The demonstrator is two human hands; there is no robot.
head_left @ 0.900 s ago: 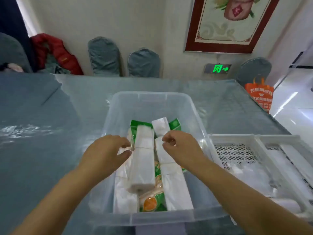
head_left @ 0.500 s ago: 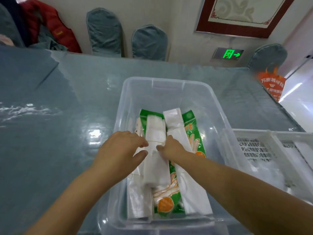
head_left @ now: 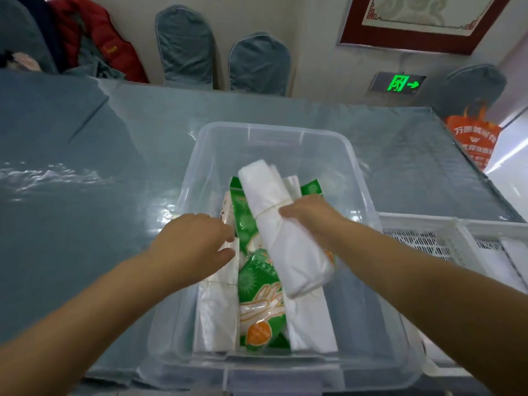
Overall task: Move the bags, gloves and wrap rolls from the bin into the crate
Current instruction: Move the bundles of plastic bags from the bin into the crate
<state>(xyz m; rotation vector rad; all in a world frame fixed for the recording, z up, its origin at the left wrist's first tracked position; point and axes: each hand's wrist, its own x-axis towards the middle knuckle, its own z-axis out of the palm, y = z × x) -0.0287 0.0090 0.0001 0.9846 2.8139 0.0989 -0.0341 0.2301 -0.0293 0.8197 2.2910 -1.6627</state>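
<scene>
A clear plastic bin [head_left: 354,172] stands in front of me on the table. My right hand [head_left: 308,218] grips a white bundle of bags [head_left: 283,232] tied with a rubber band and holds it lifted, tilted above the bin's contents. Below it lie green glove packs [head_left: 257,298] and flat white bag packs [head_left: 217,315]. My left hand [head_left: 197,241] hovers over the bin's left side with fingers apart, holding nothing. The white slatted crate [head_left: 445,232] sits just right of the bin.
The table [head_left: 85,167] has a shiny blue-grey cover. Covered chairs [head_left: 257,61] line the far wall, one with a red jacket [head_left: 100,41]. An orange bag [head_left: 471,141] hangs at the table's far right corner.
My right hand has taken hold of the white bag bundle and lifted it up and to the right. My left hand has let go and drawn back to the left.
</scene>
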